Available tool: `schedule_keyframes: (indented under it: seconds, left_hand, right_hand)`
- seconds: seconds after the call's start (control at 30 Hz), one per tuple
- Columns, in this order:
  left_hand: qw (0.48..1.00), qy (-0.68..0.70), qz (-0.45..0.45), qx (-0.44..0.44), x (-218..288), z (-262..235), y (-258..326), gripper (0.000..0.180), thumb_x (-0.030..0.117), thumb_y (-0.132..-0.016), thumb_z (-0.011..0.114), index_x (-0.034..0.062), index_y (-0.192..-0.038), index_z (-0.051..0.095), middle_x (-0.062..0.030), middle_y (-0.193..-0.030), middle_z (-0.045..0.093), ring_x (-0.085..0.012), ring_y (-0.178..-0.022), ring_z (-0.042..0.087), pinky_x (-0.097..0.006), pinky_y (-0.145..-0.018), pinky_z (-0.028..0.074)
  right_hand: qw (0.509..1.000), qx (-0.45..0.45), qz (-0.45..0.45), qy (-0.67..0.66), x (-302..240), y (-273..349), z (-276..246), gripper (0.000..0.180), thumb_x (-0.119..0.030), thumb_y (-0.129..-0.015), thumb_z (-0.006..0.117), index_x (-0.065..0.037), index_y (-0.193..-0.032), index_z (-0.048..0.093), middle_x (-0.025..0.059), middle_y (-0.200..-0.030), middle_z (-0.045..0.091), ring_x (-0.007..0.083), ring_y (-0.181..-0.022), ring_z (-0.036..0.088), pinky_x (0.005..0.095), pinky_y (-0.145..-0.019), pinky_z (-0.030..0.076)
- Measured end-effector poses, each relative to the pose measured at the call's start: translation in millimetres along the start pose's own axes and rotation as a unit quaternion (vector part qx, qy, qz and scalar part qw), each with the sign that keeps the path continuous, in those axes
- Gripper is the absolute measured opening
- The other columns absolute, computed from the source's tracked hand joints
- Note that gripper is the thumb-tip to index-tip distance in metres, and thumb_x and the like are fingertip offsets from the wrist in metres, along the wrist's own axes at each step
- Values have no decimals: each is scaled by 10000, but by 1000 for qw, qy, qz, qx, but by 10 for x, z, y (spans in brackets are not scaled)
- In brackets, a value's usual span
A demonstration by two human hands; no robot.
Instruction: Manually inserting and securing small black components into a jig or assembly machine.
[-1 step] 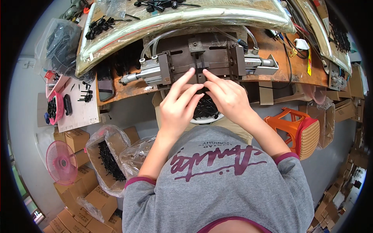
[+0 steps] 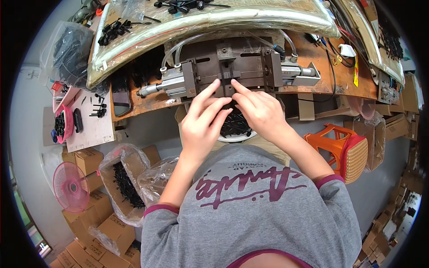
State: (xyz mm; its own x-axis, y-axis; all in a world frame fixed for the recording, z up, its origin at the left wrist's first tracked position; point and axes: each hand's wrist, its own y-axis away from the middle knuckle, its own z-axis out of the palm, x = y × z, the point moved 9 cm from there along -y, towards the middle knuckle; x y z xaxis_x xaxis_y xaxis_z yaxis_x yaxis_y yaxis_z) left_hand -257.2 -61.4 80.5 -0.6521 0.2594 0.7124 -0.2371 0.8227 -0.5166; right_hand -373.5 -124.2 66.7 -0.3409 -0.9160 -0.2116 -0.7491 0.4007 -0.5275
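Note:
My left hand (image 2: 203,127) and my right hand (image 2: 261,114) meet at the front middle of a brown metal fixture (image 2: 241,62) on a worn wooden bench (image 2: 330,76). Both index fingertips touch the fixture's central slot, almost touching each other. Whether a small part sits between the fingers is hidden. Air cylinders with clear hoses stick out of the fixture on the left (image 2: 163,85) and right (image 2: 300,71). Under my hands, on my lap, a white bowl (image 2: 237,139) holds several small black parts.
A plastic-covered shelf (image 2: 201,22) with black parts curves above the bench. On the left are a white board (image 2: 91,127) and a pink bowl (image 2: 66,123). Lower left are open bags of black parts (image 2: 123,183), cardboard boxes (image 2: 85,163) and a pink fan (image 2: 70,186). An orange stool (image 2: 344,149) stands at the right.

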Motion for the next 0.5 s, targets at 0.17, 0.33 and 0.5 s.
schedule_keyframes:
  seconds: [0.17,0.33,0.5]
  left_hand:
    - [995,70,-63,25,-31,-222,109,286,-133,-785,740,-37,-1054,732,-183,-1260,634,-207,-985,701,-281,-770,625]
    - [980,160,-92,80,-105,-346,130,303,-104,-786,766,-12,-1072,727,-150,-1127,687,-198,-962,708,-279,-755,617]
    - [980,176,-75,61,-74,-489,72,308,-182,-797,703,-81,-1086,677,-174,-1156,640,-253,-1011,696,-332,-846,631]
  right_hand:
    - [997,-40,-11,58,-28,-135,139,169,-116,-773,644,-41,-916,593,215,-1260,666,135,-623,677,298,-624,508]
    - [997,-46,-12,62,-34,-179,151,153,-107,-764,636,-42,-893,586,229,-1246,669,158,-576,668,303,-603,514]
    - [997,-53,-1,53,-43,-181,162,195,-68,-731,642,-29,-915,593,225,-1241,670,215,-554,648,325,-573,517]
